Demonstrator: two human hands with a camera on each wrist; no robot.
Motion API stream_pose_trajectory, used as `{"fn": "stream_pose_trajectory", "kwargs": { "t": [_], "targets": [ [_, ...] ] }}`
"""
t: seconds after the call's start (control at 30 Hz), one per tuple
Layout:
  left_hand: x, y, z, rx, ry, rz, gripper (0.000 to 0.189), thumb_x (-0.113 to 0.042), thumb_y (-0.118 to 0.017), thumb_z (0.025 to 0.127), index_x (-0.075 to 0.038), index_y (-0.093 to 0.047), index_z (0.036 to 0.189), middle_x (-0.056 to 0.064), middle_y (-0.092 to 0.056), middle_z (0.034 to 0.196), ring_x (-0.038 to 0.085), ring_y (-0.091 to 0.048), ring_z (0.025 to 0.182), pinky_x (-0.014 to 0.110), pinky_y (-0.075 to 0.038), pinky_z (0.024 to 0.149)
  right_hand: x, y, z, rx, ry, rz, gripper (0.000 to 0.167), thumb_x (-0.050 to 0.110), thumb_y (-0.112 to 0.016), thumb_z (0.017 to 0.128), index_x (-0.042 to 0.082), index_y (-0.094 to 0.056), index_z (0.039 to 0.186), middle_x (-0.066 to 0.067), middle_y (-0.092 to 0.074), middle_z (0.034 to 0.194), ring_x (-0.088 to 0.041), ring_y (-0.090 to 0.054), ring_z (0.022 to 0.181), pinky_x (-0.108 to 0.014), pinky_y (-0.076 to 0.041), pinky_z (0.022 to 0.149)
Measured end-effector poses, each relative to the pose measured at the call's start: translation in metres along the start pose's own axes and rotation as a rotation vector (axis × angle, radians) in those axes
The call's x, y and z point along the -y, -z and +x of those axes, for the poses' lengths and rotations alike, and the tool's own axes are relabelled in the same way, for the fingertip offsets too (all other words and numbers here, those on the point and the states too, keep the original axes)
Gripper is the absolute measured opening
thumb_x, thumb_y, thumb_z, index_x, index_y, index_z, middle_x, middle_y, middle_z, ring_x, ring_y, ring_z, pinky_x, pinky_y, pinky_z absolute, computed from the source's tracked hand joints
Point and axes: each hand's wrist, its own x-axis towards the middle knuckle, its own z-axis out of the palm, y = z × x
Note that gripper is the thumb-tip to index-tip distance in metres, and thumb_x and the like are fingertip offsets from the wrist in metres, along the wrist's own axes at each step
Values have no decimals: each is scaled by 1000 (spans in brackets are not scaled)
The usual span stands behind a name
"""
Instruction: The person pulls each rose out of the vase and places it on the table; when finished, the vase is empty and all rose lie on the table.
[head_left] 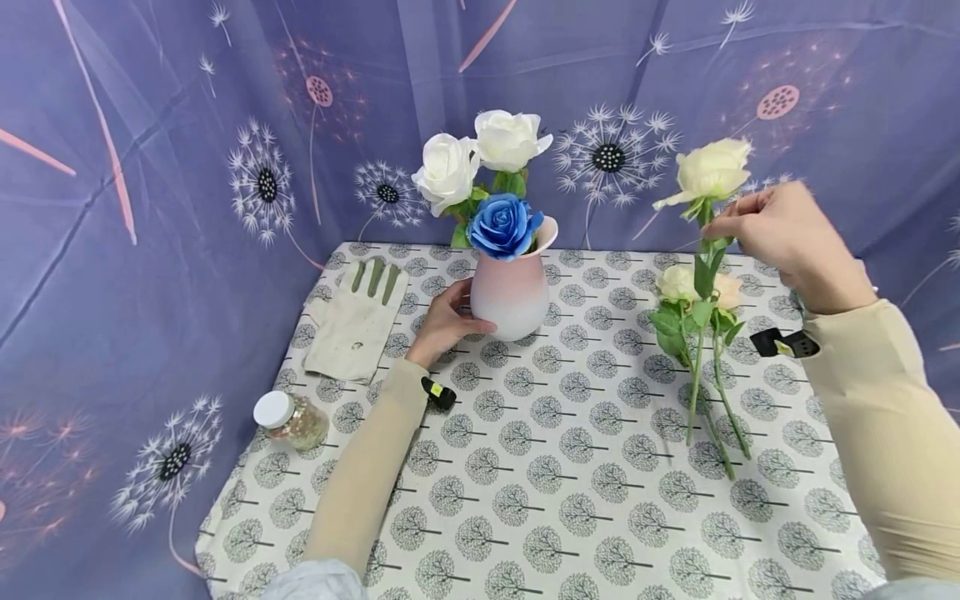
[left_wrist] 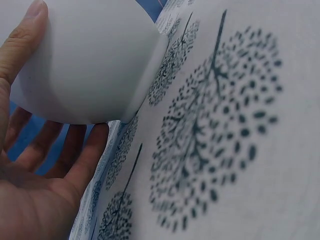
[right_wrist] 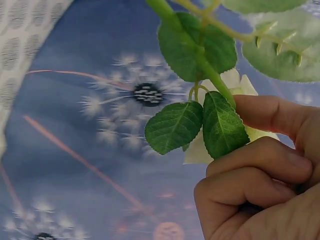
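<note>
A pink-to-white vase [head_left: 510, 296] stands upright at the back middle of the table. My left hand [head_left: 442, 323] grips its lower left side, thumb on the near face; in the left wrist view the fingers curl against the vase wall [left_wrist: 85, 65]. Two white roses [head_left: 446, 171] and a blue rose [head_left: 504, 225] rise from its mouth. To the right, my right hand [head_left: 783, 237] pinches a cream rose [head_left: 712, 171] by the stem just under the bloom, its stem hanging down. Green leaves [right_wrist: 175, 127] show close up beside those fingers.
Below the raised rose lie a pale rose [head_left: 677, 283] and a peach rose [head_left: 727, 290] with leafy stems. A white glove [head_left: 348, 333] with green fingers lies left of the vase. Nearer stands a white-lidded jar [head_left: 300, 421]. A purple dandelion curtain [head_left: 585, 50] hangs behind the table.
</note>
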Motion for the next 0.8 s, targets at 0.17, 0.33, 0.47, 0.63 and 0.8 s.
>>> {"fn": "stream_pose_trajectory", "kwargs": {
  "t": [0.17,0.33,0.47,0.63,0.8],
  "targets": [
    [0,0,0,0,3,-3,94,-11,-97,78,-18,-52,161,16,-64,153,39,-69,131,51,-58,118,-24,-15,17,116,-36,-21,33,41,-76,101,28,-60,75,-6,-58,112,-29,-52,105,-71,-42,110],
    [0,0,0,0,1,-6,94,-11,-97,78,-20,-53,161,16,-64,153,38,-69,131,50,-59,117,-47,-33,36,184,-50,-75,31,34,-75,100,19,-61,77,2,-51,85,-18,-45,72,-49,-46,89],
    [1,0,0,-4,-2,-2,94,-11,-96,78,-21,-53,160,15,-64,154,38,-69,132,51,-57,118,-64,-47,48,241,-77,-100,37,33,-72,102,-2,-72,114,-29,-62,140,-19,-58,80,-64,-52,102],
    [2,0,0,-7,0,0,94,-11,-96,78,-21,-53,160,15,-64,154,38,-68,132,52,-57,118,-82,-64,61,262,-85,-108,42,32,-72,101,-6,-69,119,-31,-59,144,-21,-62,84,-70,-52,105],
    [2,0,1,-6,4,-8,93,-10,-96,78,-21,-53,160,15,-63,155,39,-69,132,52,-58,118,-94,-77,72,244,-80,-123,27,29,-72,100,11,-63,82,-8,-62,102,-16,-50,73,-49,-55,89]
  ]
}}
